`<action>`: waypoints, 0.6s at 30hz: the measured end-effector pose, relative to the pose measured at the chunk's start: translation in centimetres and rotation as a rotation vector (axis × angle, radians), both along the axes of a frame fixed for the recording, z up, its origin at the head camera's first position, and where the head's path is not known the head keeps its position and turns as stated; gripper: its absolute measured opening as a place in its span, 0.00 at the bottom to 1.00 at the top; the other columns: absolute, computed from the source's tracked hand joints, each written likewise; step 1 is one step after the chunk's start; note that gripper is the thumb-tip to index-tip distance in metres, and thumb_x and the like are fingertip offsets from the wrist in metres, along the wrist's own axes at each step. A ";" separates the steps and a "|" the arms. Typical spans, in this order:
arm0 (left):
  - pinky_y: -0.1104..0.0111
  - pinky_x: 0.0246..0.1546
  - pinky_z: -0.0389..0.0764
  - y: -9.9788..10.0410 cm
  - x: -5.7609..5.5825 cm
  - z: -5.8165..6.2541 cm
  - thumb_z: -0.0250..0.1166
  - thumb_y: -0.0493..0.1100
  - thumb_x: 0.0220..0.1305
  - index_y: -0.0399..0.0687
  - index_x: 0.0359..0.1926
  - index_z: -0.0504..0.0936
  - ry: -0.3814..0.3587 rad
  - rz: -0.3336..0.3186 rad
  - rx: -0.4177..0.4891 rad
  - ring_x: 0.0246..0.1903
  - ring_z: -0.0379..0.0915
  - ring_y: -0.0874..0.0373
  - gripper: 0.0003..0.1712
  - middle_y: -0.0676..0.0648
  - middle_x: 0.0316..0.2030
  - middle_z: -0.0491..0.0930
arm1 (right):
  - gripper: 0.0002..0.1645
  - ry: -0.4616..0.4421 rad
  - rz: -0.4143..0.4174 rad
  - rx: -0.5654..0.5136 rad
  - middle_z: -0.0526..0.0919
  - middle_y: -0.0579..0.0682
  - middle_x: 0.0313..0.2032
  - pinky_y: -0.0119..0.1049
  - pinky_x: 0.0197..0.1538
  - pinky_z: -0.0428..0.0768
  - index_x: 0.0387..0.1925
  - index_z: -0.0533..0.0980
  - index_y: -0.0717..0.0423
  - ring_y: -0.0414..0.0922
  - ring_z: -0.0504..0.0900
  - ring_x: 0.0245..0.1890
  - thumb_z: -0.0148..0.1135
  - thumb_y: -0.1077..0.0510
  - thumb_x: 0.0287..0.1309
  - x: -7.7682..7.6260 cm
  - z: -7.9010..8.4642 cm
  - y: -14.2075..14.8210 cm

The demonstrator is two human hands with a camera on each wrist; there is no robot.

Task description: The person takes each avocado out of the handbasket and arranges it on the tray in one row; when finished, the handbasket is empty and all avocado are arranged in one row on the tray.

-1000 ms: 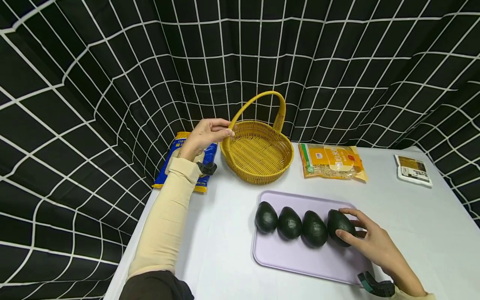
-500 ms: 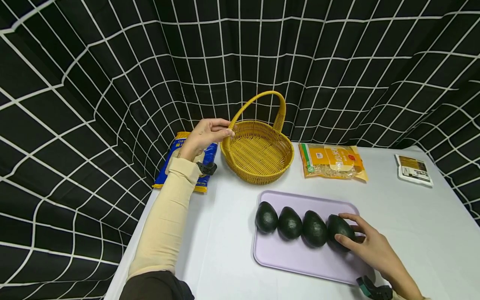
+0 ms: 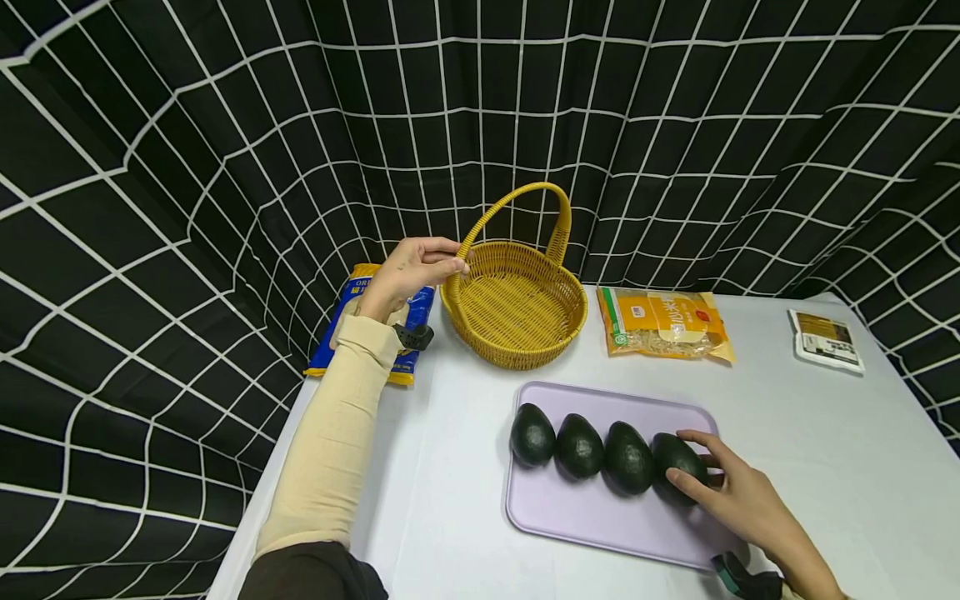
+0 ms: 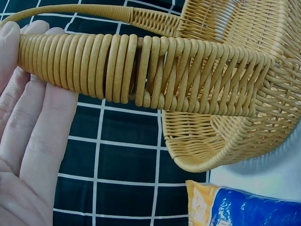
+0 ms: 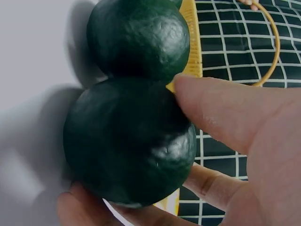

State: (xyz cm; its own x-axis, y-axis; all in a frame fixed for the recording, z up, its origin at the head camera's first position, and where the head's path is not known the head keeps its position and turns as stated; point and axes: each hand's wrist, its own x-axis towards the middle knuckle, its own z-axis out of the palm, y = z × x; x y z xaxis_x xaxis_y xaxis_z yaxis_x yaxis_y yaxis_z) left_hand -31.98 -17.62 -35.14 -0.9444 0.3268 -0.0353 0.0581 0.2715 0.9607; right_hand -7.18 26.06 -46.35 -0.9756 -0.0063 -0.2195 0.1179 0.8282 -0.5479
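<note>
With thumb and fingers, my left hand [image 3: 412, 271] pinches one side of the handle of a yellow wicker basket [image 3: 517, 346]. The left wrist view shows the wrapped handle [image 4: 84, 66] between the thumb and the straight fingers. My right hand [image 3: 742, 492] grips the rightmost dark green avocado [image 3: 675, 467], thumb on the near side and fingers around the far side. That avocado sits on a lilac tray [image 3: 577, 512], at the right end of a row with several more avocados [image 3: 628, 458]. In the right wrist view the held avocado [image 5: 127, 141] touches its neighbour [image 5: 138, 40].
A blue and yellow packet [image 3: 330, 333] lies under the left forearm. Right of the basket is an orange food packet [image 3: 667, 323]. A small white and brown pouch [image 3: 827, 342] lies at the far right. Black gridded curtain [image 3: 480, 108] surrounds the white table [image 3: 442, 492].
My right hand has lowered the rightmost avocado slightly toward me and to the left, against its neighbour on the tray. My left hand and the basket have stayed still.
</note>
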 end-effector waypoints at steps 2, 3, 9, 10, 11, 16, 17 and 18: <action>0.53 0.58 0.82 -0.1 0.1 0.0 0.67 0.41 0.69 0.42 0.60 0.81 0.003 0.001 -0.004 0.51 0.84 0.48 0.20 0.44 0.46 0.89 | 0.43 -0.002 0.008 0.006 0.78 0.77 0.56 0.57 0.41 0.83 0.72 0.63 0.52 0.62 0.86 0.47 0.63 0.36 0.65 0.0 0.1 0.0; 0.54 0.58 0.82 -0.1 0.1 0.1 0.67 0.41 0.69 0.42 0.60 0.81 0.003 0.000 -0.004 0.51 0.85 0.49 0.20 0.44 0.46 0.89 | 0.43 -0.007 0.010 0.010 0.78 0.77 0.56 0.58 0.42 0.83 0.72 0.63 0.53 0.63 0.86 0.48 0.62 0.36 0.66 0.0 0.1 0.1; 0.61 0.55 0.84 0.0 0.3 0.2 0.66 0.41 0.70 0.40 0.62 0.79 0.010 -0.004 -0.014 0.48 0.85 0.54 0.22 0.42 0.47 0.88 | 0.44 -0.037 0.003 0.014 0.77 0.77 0.58 0.60 0.43 0.84 0.74 0.61 0.55 0.66 0.84 0.51 0.59 0.34 0.68 -0.1 0.2 0.2; 0.61 0.55 0.84 0.0 0.3 0.3 0.66 0.41 0.70 0.40 0.62 0.79 0.011 -0.003 -0.014 0.49 0.85 0.54 0.21 0.42 0.48 0.88 | 0.44 -0.043 0.004 0.014 0.76 0.77 0.58 0.60 0.44 0.84 0.74 0.61 0.55 0.66 0.84 0.51 0.58 0.34 0.68 -0.2 0.3 0.2; 0.62 0.55 0.84 0.1 0.4 0.3 0.66 0.41 0.70 0.40 0.61 0.80 0.011 -0.002 -0.014 0.49 0.85 0.53 0.21 0.42 0.48 0.88 | 0.44 -0.046 0.003 0.016 0.76 0.77 0.58 0.60 0.44 0.84 0.74 0.61 0.55 0.66 0.84 0.51 0.58 0.34 0.68 -0.2 0.3 0.2; 0.60 0.57 0.83 0.1 0.5 0.3 0.67 0.41 0.70 0.42 0.60 0.80 0.009 0.009 -0.010 0.50 0.85 0.52 0.20 0.42 0.48 0.88 | 0.45 -0.067 0.012 0.027 0.75 0.78 0.59 0.62 0.45 0.83 0.74 0.60 0.57 0.68 0.83 0.52 0.57 0.34 0.69 -0.4 0.5 0.3; 0.59 0.58 0.82 0.1 0.5 0.3 0.67 0.41 0.70 0.42 0.60 0.80 0.008 0.009 -0.006 0.50 0.85 0.52 0.20 0.42 0.49 0.88 | 0.45 -0.068 0.012 0.028 0.75 0.78 0.59 0.62 0.45 0.83 0.74 0.60 0.57 0.68 0.83 0.51 0.57 0.34 0.69 -0.4 0.5 0.3; 0.58 0.59 0.82 0.1 0.6 0.2 0.66 0.41 0.70 0.42 0.61 0.80 0.006 0.011 -0.005 0.50 0.85 0.53 0.20 0.42 0.49 0.88 | 0.45 -0.073 0.012 0.028 0.75 0.78 0.59 0.62 0.46 0.83 0.74 0.60 0.57 0.68 0.83 0.51 0.57 0.34 0.69 -0.4 0.6 0.3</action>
